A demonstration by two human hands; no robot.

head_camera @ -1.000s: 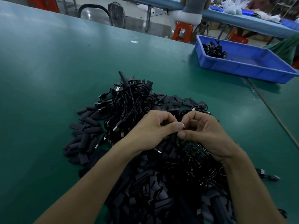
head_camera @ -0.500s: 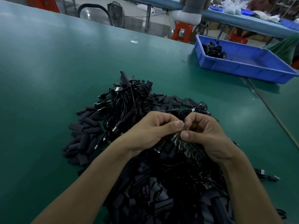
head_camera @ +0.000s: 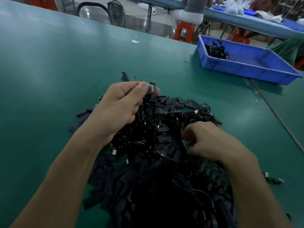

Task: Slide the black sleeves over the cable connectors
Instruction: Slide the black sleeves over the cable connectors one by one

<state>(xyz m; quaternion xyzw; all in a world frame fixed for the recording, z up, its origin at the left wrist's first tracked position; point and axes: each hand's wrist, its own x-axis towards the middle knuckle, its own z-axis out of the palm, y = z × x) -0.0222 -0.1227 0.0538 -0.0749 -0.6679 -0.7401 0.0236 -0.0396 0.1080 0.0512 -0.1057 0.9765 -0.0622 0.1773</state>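
Note:
A big heap of black cables (head_camera: 153, 122) and flat black sleeves (head_camera: 125, 183) covers the green table in front of me. My left hand (head_camera: 121, 106) is raised over the far side of the heap and pinches a cable connector (head_camera: 152, 88) with metal contacts between thumb and fingers; its cable hangs down into the pile. My right hand (head_camera: 209, 140) is low on the right side of the heap, blurred, with fingers curled down onto a green circuit board (head_camera: 187, 143) among the cables. What its fingertips hold is hidden.
A blue plastic tray (head_camera: 246, 69) with a small bunch of black cables (head_camera: 216, 51) stands at the far right. A loose connector (head_camera: 271, 178) lies at the right. Beyond the table's far edge are orange stools (head_camera: 183, 32), a fan and seated people.
My hands, which met over the middle of the heap, have parted. The left hand rose up and away with a connector; the right hand dropped down to the right side of the pile.

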